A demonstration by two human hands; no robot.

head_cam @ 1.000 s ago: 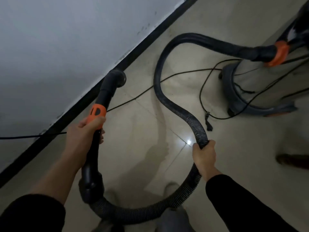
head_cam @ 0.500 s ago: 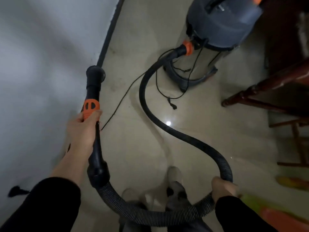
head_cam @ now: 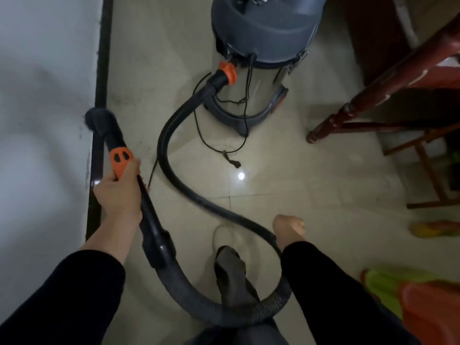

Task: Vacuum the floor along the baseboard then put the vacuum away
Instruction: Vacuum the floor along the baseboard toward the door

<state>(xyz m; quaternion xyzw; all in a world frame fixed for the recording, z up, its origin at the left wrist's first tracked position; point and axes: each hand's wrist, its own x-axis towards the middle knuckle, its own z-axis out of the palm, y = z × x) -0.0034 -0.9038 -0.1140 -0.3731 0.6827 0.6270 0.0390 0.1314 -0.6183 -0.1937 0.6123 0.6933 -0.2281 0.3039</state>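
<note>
Head view: wand (head_cam: 119, 158) up-left toward baseboard (head_cam: 102, 70)

Single head cam, wide-angle, pitched steeply down at floor (head_cam: 298, 195); wall (head_cam: 44, 95) at left edge, vacuum (head_cam: 261, 33) straight ahead, close.

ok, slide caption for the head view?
Left hand holds the vacuum wand, nozzle at the baseboard; right hand by the hose.

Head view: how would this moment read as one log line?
step: vacuuming along baseboard | left hand: grips wand | right hand: holds hose | nozzle: at baseboard | canister: ahead
</note>
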